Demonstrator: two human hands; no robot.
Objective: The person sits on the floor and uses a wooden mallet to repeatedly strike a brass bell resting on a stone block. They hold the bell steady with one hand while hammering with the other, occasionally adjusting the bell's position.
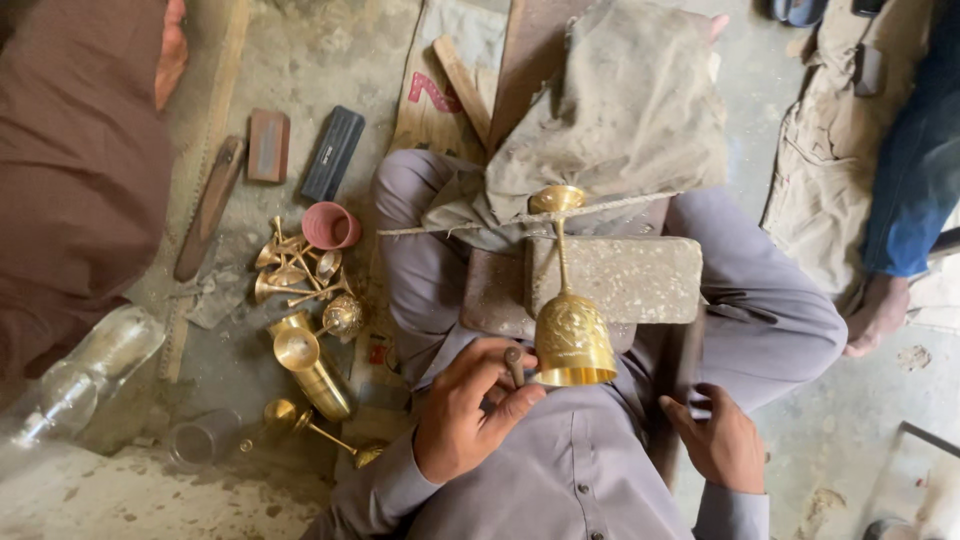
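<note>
Gripping a short metal punch [514, 362] in closed left-hand [465, 415] fingers, beside one brass goblet [570, 335] lying across one stone block [612, 278] on the lap, the person risks it rolling off (right hand [722, 440], half-curled, holds nothing I can make out), toward roughly eight brass pieces [305, 300] on the floor.

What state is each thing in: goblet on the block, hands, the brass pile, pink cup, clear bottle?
Brass goblet: lying on its side across the stone block, cup mouth toward the person, held down by a cord.
Left hand: gripping a small tool next to the goblet rim.
Right hand: resting on the lap, holding nothing visible.
Brass pieces: heaped loose on the floor.
Pink cup: tipped, empty.
Clear bottle: lying down.
</note>
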